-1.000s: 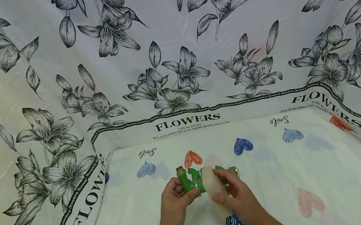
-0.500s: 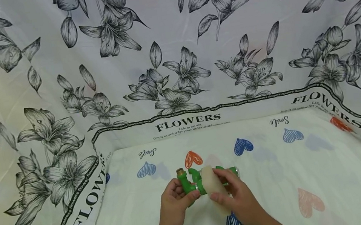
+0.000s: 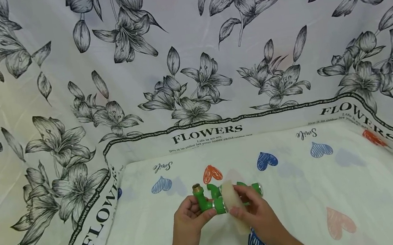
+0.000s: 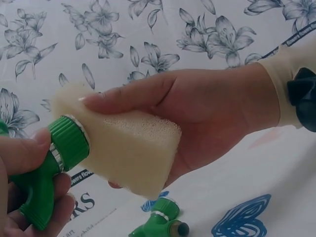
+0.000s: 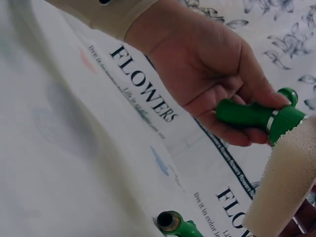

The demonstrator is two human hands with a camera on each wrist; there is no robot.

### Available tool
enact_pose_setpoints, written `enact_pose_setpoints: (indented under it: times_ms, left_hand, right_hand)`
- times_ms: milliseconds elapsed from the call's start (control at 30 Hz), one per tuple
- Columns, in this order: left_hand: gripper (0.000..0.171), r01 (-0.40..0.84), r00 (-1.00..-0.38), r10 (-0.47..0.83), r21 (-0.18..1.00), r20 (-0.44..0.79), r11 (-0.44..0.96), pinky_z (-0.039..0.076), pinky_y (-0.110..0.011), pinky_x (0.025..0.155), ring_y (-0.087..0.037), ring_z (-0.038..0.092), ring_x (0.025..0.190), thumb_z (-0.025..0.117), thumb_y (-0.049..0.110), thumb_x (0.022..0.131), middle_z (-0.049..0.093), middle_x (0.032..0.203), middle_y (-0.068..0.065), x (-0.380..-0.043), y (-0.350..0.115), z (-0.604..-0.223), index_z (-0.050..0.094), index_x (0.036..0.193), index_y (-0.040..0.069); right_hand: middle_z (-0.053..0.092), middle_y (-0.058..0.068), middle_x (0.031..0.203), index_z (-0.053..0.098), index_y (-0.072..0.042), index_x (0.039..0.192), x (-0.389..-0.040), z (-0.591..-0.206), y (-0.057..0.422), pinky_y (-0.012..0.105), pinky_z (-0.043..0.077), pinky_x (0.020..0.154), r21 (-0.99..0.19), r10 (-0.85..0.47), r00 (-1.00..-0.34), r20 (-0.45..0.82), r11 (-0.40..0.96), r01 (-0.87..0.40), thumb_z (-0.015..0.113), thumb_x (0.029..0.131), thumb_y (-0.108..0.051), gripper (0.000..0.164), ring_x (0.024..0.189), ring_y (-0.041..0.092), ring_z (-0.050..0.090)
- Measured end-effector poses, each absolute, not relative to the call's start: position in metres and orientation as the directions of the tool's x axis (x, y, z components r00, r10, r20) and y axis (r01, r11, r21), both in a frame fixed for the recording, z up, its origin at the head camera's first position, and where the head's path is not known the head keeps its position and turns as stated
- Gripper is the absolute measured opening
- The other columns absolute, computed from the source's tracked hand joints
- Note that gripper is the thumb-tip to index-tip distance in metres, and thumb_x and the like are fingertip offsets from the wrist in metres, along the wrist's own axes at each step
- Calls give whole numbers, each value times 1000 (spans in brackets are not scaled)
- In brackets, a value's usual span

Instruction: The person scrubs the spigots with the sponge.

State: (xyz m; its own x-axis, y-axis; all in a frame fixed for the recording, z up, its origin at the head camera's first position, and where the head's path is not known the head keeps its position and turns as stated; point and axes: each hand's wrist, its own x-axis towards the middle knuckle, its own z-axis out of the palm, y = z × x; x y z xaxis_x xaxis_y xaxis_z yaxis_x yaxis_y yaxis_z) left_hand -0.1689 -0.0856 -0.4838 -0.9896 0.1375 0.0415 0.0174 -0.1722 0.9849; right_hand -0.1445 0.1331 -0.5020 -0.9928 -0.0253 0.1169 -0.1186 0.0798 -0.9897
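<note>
Sponge (image 3: 230, 197): pale block in the right hand, lifted above the cloth, one face right up by the held fitting's cap (image 3: 220, 206).
Held fitting (image 3: 202, 201): green elbow in the left hand, raised at the middle front, its brass end (image 3: 197, 187) pointing up and away from the person.
Left hand (image 3: 189, 218): closed about the held fitting, thumb on the near side by the silver ring, fingers curled underneath.
Right hand (image 3: 259, 212): pinches the sponge, thumb along one face, fingertips on the other; opened only as wide as the block.
Loose fitting (image 4: 154, 224): green, capped, with a brass end, lying on the cloth beyond the hands; the sponge partly hides this green pipework in the head view, so one piece or two, I cannot tell.
Cloth (image 3: 303, 195): white, printed with hearts and "Smile".
Backdrop (image 3: 261, 18): white fabric with black lilies and "FLOWERS" lettering.
Sleeve (image 4: 277, 69): cream, at the right wrist, dark band around it.
</note>
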Motion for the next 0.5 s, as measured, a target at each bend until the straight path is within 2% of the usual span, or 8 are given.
enact_pose_setpoints:
  times_ms: [167,267,400,500]
  left_hand:
    - [43,42,-997,52,990,49,-137,64,-36,90,-35,75,106,94,2,84,76,115,-21,-170,-89,-489,66,116,-7]
    - [42,59,-998,5,995,60,-81,64,-35,88,-31,76,102,96,6,83,75,113,-19,-172,-94,-491,70,115,-4]
    - [45,154,-984,-80,987,157,36,64,-32,85,-29,75,98,96,7,83,76,110,-14,-179,-113,-490,74,121,3]
    - [47,230,-953,-172,966,248,114,64,-29,82,-26,74,93,93,1,84,77,106,-14,-187,-138,-490,74,126,5]
  right_hand:
    - [59,2,139,62,-21,152,-139,-500,129,30,58,96,-990,-70,-992,101,91,-107,83,100,-29,57,120,29,56]
    - [59,3,140,62,-20,152,-138,-497,128,31,57,97,-989,-83,-991,108,91,-115,85,99,-27,59,121,29,56]
    - [61,1,137,63,-18,152,-138,-493,130,31,58,96,-982,-70,-988,135,121,-143,86,98,-29,60,120,28,58]
    - [61,1,135,63,-17,152,-138,-491,134,31,59,96,-976,-64,-983,169,127,-176,86,98,-28,60,120,28,58]
